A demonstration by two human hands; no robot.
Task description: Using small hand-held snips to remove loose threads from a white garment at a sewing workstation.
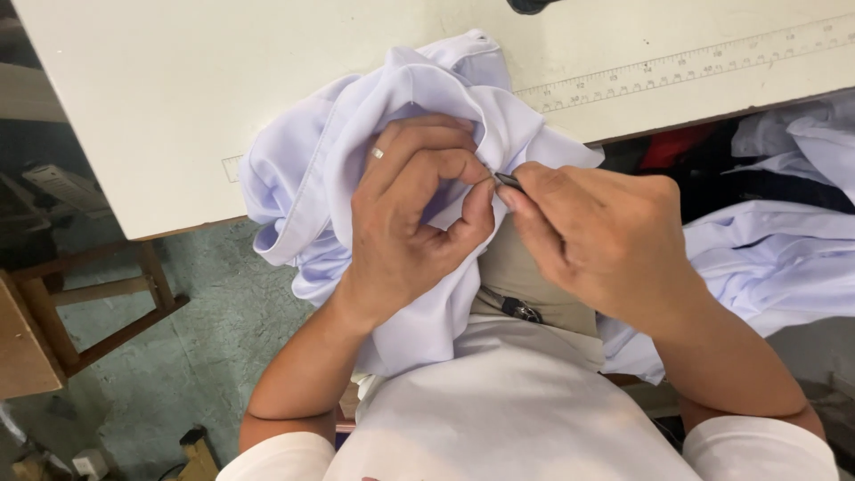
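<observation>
Fingers of the left hand point(405, 218) pinch a fold of the soft pale lilac cloth shirt point(312, 169), bunched at the white tabletop point(160, 98) edge, holding it tight so the right hand point(597, 236), gripping a small dark metal tool point(508, 181), can pick at it.

The left hand point(414, 209), a ring on one finger, bunches a pale lilac shirt point(312, 169) at the edge of a white desk point(178, 89). The right hand point(592, 236) pinches a small dark metal tool point(508, 181) against the fabric, touching the left thumb. A ruler strip point(695, 62) runs along the desk.
</observation>
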